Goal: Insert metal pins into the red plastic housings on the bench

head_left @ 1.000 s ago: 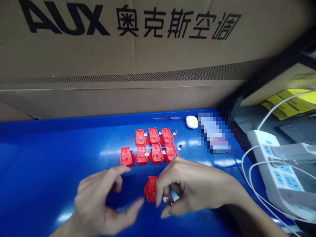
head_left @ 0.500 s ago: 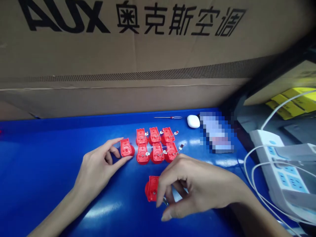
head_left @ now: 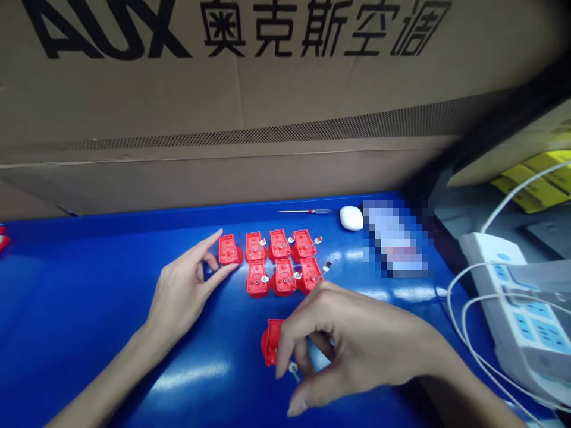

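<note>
A glossy cobalt-blue workbench top [head_left: 75, 309] is reflecting pale streaks of light, and red plastic housings [head_left: 229, 249] are standing out against it, several showing small silver metal tabs [head_left: 328, 266]. A brown cardboard carton [head_left: 267, 101] is carrying bold black lettering [head_left: 102, 30] above a dark dotted band [head_left: 267, 138]. A white power strip [head_left: 486, 249] is showing pale blue socket panels [head_left: 551, 336], a white cable [head_left: 513, 195] is curving above it, a yellow package [head_left: 548, 193] is brightening the corner, and a white earbud case [head_left: 351, 218] is gleaming on the blue.
</note>
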